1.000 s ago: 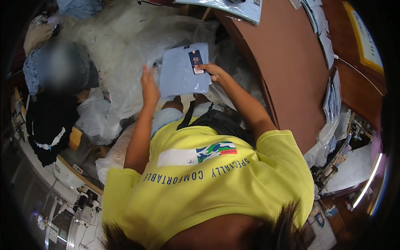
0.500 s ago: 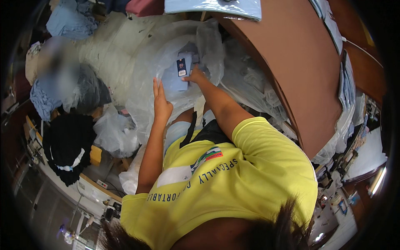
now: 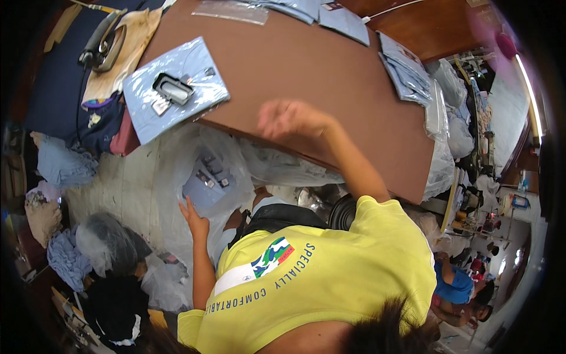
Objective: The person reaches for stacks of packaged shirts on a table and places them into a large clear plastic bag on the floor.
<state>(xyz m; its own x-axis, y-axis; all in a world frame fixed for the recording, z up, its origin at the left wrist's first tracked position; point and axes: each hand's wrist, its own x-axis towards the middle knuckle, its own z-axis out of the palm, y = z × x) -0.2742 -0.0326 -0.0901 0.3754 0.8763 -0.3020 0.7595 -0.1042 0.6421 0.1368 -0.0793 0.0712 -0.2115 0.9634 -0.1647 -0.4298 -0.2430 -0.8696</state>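
My left hand (image 3: 196, 220) has its fingers stretched apart against the near side of a large clear plastic bag (image 3: 172, 171). Inside the bag lie folded light-blue garments (image 3: 203, 196) with dark tags on them. Over the brown tabletop (image 3: 306, 65), near its front edge, hangs my right hand (image 3: 292, 120), smeared by motion; nothing can be made out in it. Left of it, a folded blue shirt in clear film (image 3: 197, 59) lies across the table's corner. On that package sits a dark, oblong, hollow-looking object (image 3: 173, 88).
An iron (image 3: 109, 50) stands on a cloth at the far left. More packed blue shirts (image 3: 404, 65) lie along the table's far and right edges. Crumpled blue cloth (image 3: 68, 253), a black heap (image 3: 115, 307) and plastic bags (image 3: 168, 283) are at left. People sit at far right.
My right hand has left the bag and swung up and right over the table. My left hand stays by the bag. The view has turned, bringing more of the table and the iron into sight.
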